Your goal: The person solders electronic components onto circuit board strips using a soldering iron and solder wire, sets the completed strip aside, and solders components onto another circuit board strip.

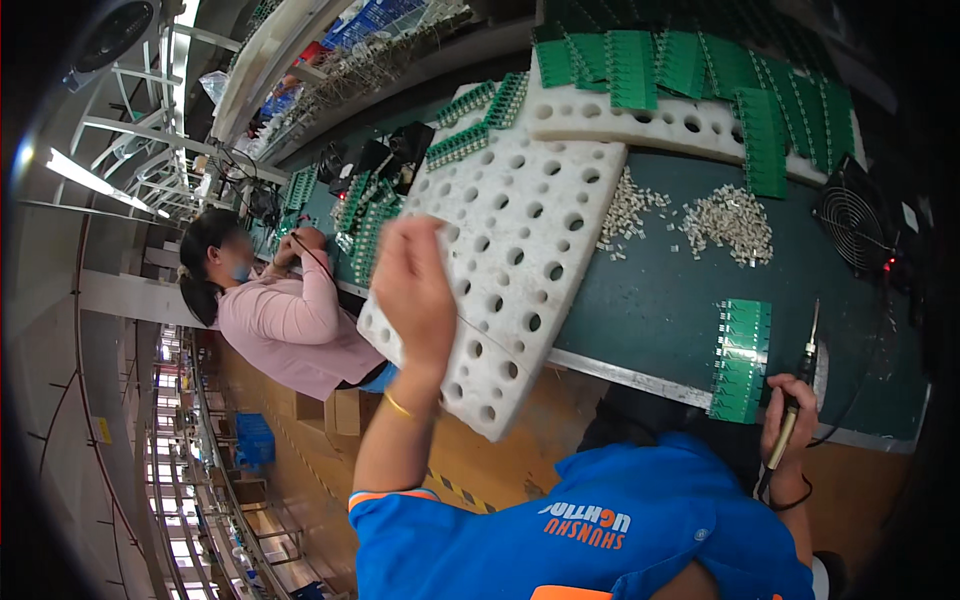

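My left hand, blurred, is raised over a white foam board with rows of round holes; its fingers are curled, and what they hold is unclear. My right hand grips a soldering iron, tip pointing up, at the bench's front edge. Just left of it lies a green circuit board strip on the dark green mat. Small pale parts lie in two loose piles beyond, beside the foam board.
Green board strips cover a second foam slab at the back. A black fan stands at right. A co-worker in pink works at left among populated boards. Cardboard boxes and a blue crate sit below on the floor.
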Demonstrator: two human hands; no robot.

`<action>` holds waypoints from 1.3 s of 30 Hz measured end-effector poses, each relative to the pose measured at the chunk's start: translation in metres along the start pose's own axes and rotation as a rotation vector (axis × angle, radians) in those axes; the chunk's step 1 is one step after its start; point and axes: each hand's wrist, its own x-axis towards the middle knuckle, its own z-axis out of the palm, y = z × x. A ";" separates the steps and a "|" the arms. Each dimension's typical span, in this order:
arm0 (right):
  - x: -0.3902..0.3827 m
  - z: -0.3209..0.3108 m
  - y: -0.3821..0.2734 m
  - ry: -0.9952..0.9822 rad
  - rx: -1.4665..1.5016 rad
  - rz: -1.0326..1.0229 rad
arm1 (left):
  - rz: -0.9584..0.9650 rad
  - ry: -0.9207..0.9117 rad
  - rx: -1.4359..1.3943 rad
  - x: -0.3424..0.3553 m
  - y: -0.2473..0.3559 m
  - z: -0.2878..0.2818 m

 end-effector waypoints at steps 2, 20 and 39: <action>0.002 0.003 0.000 0.015 0.008 -0.009 | -0.092 0.141 -0.026 0.047 -0.059 -0.008; 0.003 0.007 -0.007 -0.006 -0.284 -0.089 | -0.986 -0.248 0.029 0.123 -0.334 0.137; 0.002 0.010 -0.007 0.011 -0.271 -0.049 | -1.362 -0.369 -0.374 0.137 -0.291 0.080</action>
